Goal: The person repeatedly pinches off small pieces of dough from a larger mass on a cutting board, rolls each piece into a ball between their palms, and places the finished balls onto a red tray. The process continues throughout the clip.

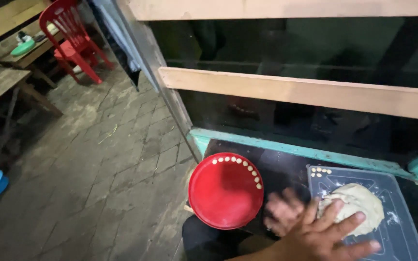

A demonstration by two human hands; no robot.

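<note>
Right hand (322, 232) spread flat, fingers on dough (359, 205) over dark mat (393, 232). Left hand (282, 211) blurred beside it, grip unclear; red plate (223, 193) just left. Best pressed evenly, kept centred on mat.

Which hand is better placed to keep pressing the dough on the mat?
Probably the right hand: its fingers already lie across the pale dough on the dark mat. The left hand is blurred and sits off the dough, between it and the red plate.
</note>
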